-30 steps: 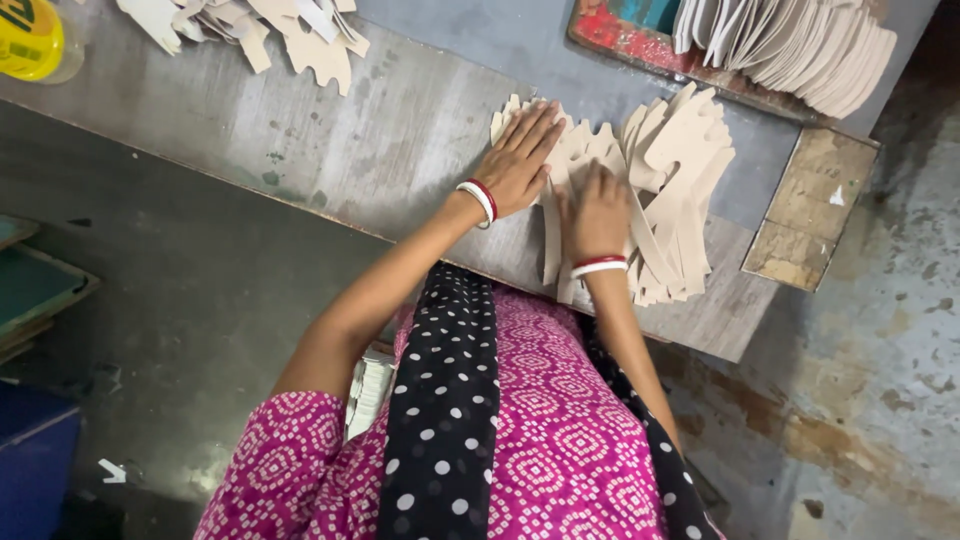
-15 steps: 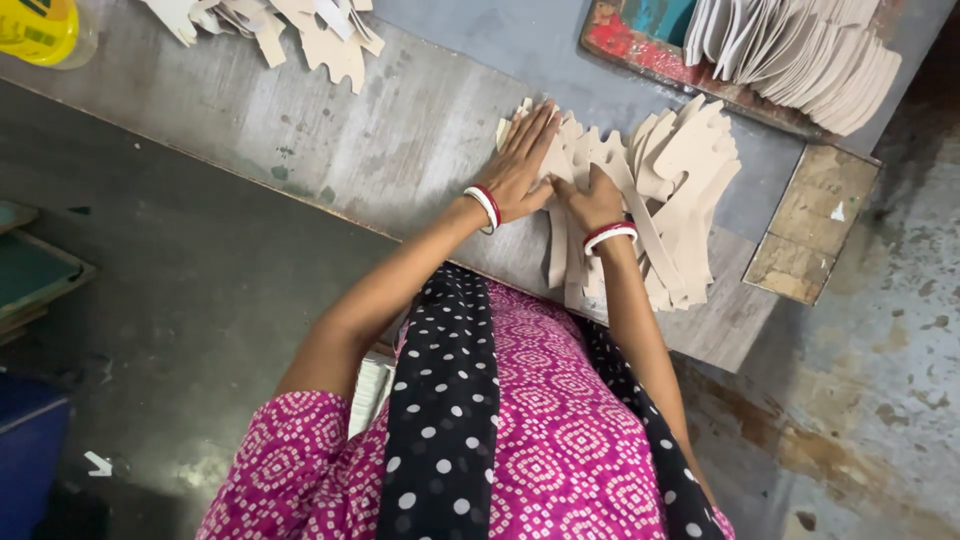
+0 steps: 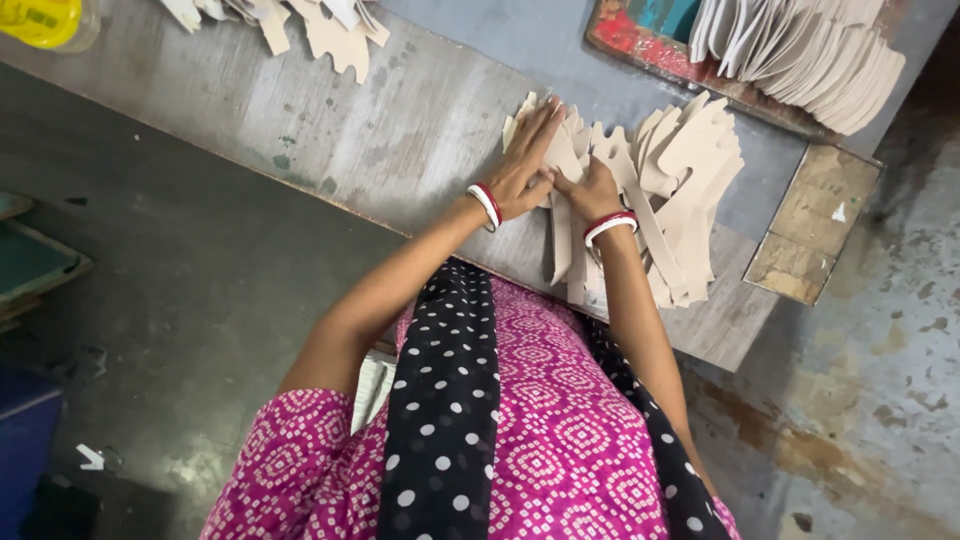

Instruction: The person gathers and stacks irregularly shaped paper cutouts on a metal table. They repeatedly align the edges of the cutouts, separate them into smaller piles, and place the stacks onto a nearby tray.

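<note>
**Head view: beige cut pieces, part gathered**

Left hand (image 3: 525, 165) flat, fingers spread, pressing the beige cut pieces (image 3: 680, 200) on the worktop (image 3: 400, 130). Right hand (image 3: 592, 190) curled, gripping pieces at the same heap. Heap still fanned, apparently unsorted; stacked pieces (image 3: 810, 50) beyond.

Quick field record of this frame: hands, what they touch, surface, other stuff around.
left hand: flat, fingers spread, on the cutouts
right hand: on the cutouts, beside the left hand
cutouts: beige card shapes, fanned pile, partly over the table's near edge
table: worn grey top
far pile: similar shapes, top edge
tray stack: pale pieces in a red-rimmed tray
yellow object: top left corner
</note>
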